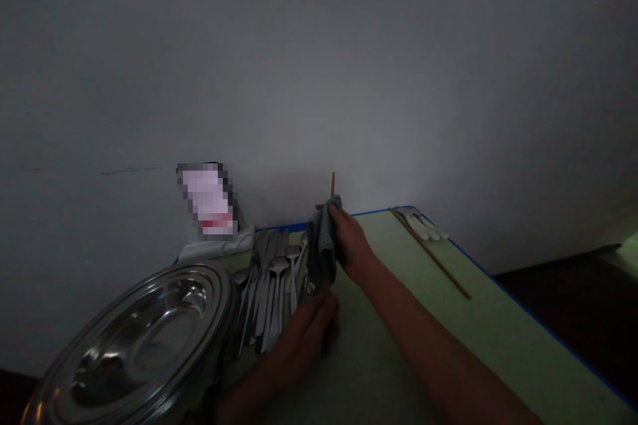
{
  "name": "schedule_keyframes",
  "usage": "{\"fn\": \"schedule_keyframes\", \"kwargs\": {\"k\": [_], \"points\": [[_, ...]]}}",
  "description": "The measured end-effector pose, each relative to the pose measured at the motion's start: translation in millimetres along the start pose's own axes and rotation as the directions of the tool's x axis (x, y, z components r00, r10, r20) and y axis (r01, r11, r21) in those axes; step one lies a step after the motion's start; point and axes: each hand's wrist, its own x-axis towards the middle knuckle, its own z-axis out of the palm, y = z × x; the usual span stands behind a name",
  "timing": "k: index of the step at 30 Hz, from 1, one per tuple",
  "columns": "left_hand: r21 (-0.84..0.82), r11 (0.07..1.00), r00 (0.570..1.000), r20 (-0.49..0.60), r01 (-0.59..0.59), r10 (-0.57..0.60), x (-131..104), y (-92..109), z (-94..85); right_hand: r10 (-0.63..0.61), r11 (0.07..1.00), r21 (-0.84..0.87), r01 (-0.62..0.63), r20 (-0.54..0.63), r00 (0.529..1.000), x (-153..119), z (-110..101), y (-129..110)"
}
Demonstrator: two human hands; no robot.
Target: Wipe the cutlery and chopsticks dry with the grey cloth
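Note:
A thin brown wooden chopstick [333, 183] stands nearly upright in front of me, its tip poking out above a grey-blue cloth [323, 239]. My right hand [351, 239] is closed round the cloth, which wraps the chopstick's middle. Lower down, my left hand [312, 322] pinches the chopstick's bottom end, partly hidden by the fingers. Just left of the hands lie several metal spoons [279, 267] and knives [264, 279], laid lengthwise side by side on the pale green table [389, 325].
A large shiny metal dish [219, 285] takes up the table's left side. Behind it a phone with a blurred screen [209, 199] leans at the wall, above a white object [216, 246]. Another chopstick [433, 255] and several pale-handled utensils [423, 226] lie at the right edge.

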Motion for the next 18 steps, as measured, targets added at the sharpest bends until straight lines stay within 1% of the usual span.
{"fn": "schedule_keyframes", "kwargs": {"k": [2,4,5,7,9,11,13,16,18], "points": [[-0.091,0.996,1.0,0.0,-0.01,0.01,1.1,-2.0,-0.8,0.069,0.991,0.118,-0.066,-0.023,0.997,1.6,-0.1,-6.8],[-0.12,0.993,0.999,0.022,-0.021,0.024,1.0,-2.2,-2.1,0.11,0.972,0.216,-0.092,-0.072,0.991,3.5,-0.9,-15.5],[-0.093,0.995,0.999,0.033,-0.028,0.031,0.6,-1.5,-2.8,0.131,0.959,0.266,-0.1,-0.099,0.987,4.4,-1.9,-20.4],[0.019,0.999,0.998,0.05,-0.047,0.046,-1.2,1.3,-4.3,0.167,0.932,0.345,-0.108,-0.147,0.975,5.9,-4.7,-30.6],[0.131,0.989,0.995,0.084,-0.065,0.054,-3.3,4.6,-5.3,0.186,0.916,0.387,-0.104,-0.182,0.966,6.9,-8.9,-40.4],[0.201,0.977,0.992,0.117,-0.065,0.042,-4.7,6.8,-5.4,0.181,0.912,0.399,-0.091,-0.193,0.964,7.8,-14.1,-48.5],[0.27,0.961,0.991,0.128,-0.063,0.029,-5.1,7.5,-4.7,0.149,0.913,0.404,-0.063,-0.186,0.971,9.1,-19.9,-54.3],[0.402,0.91,0.988,0.145,-0.105,0.049,-5.0,6.8,-3.5,0.118,0.91,0.413,-0.033,-0.181,0.976,12.2,-27.9,-58.9],[0.47,0.872,0.984,0.169,-0.135,0.061,-5.1,6.5,-3.0,0.133,0.91,0.413,-0.033,-0.216,0.967,15.1,-32.2,-59.8]]}}
